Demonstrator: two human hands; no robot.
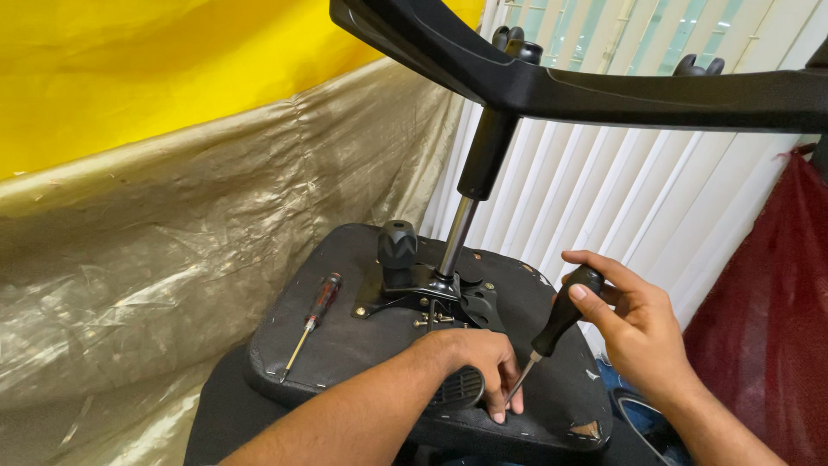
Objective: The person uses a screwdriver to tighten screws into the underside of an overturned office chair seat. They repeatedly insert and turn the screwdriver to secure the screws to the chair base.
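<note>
An office chair lies upside down, its black seat underside (345, 341) facing up. The metal tilt mechanism plate (418, 289) with a black knob (397, 244) is bolted at its middle, and the gas cylinder (470, 194) rises to the wheeled base (595, 86) overhead. My right hand (634, 324) grips a black-handled screwdriver (556, 324), tip angled down onto the seat near my left fingers. My left hand (479, 362) rests fingers-down on the seat front, steadying the tip. A second screwdriver (312, 324) with a dark red handle lies loose on the seat's left side.
Yellow and gold cloth (172, 173) hangs at the left. White vertical blinds (604, 181) stand behind the chair. Red fabric (768, 302) is at the right edge. Loose screws (434, 319) lie beside the plate.
</note>
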